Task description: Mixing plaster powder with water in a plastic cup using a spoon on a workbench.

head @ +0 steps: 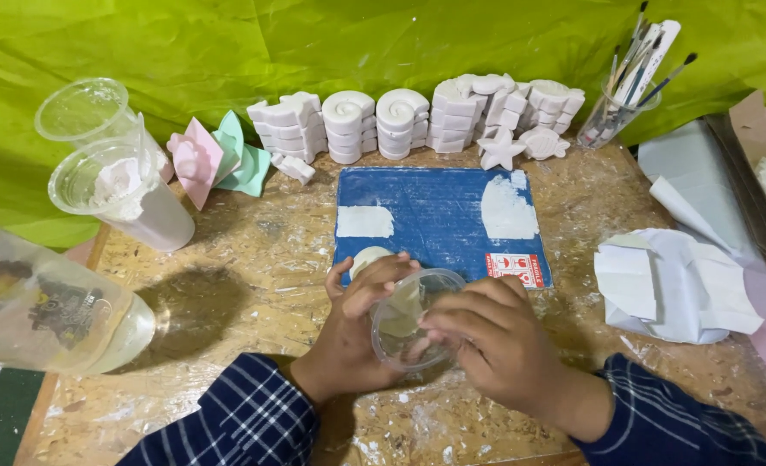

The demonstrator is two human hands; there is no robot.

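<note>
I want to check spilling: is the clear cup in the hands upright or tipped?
Tipped: the clear cup lies sideways, its round mouth facing the camera.

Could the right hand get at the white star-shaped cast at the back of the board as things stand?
Probably yes, once freed. The right hand is on the clear plastic cup, as is the left hand. Between it and the star cast lies only the flat blue mat, with nothing standing in the way.

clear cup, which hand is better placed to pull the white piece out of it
Left, probably: the left hand has its fingers curled at the clear cup rim beside the white piece; the right hand grips the cup's side.
</note>
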